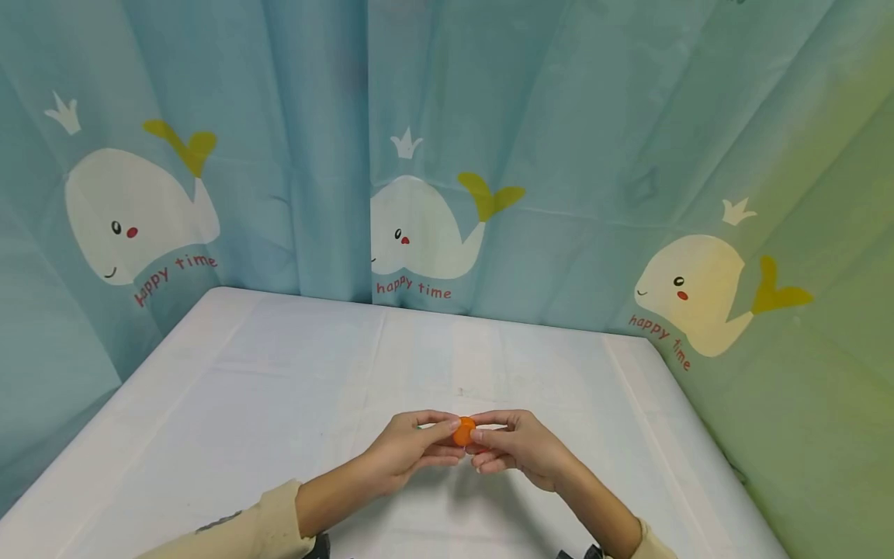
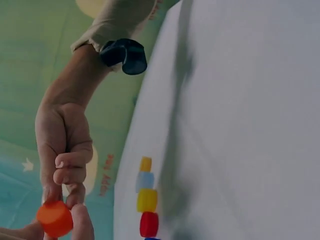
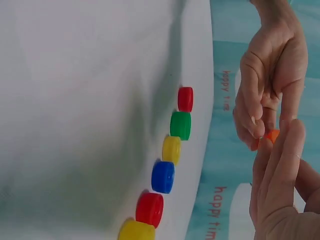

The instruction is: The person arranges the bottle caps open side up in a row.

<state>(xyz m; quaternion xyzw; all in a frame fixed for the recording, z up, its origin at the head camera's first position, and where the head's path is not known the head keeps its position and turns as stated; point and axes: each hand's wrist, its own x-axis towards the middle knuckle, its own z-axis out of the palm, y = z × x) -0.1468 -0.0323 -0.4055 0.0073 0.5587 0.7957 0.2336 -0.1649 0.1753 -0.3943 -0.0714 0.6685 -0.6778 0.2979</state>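
Between the two hands is a small orange round block [image 1: 464, 432], a short smooth cylinder. The left hand [image 1: 400, 455] pinches it from the left with thumb and fingers. From the right, the right hand [image 1: 534, 449] also pinches it, so the fingertips of both nearly meet around it. In the left wrist view the orange block [image 2: 55, 219] shows its flat round face, with the right hand [image 2: 67, 130] above it. The right wrist view shows only a sliver of it behind the fingers [image 3: 285, 165]. Both hands are raised over the white table [image 1: 293, 388].
Several similar coloured blocks lie in a row on the table, among them red [image 3: 185, 99], green [image 3: 180, 125], yellow [image 3: 171, 150] and blue [image 3: 163, 177]. In the head view the hands mostly hide this row. A curtain with whales [image 1: 433, 233] hangs behind the table.
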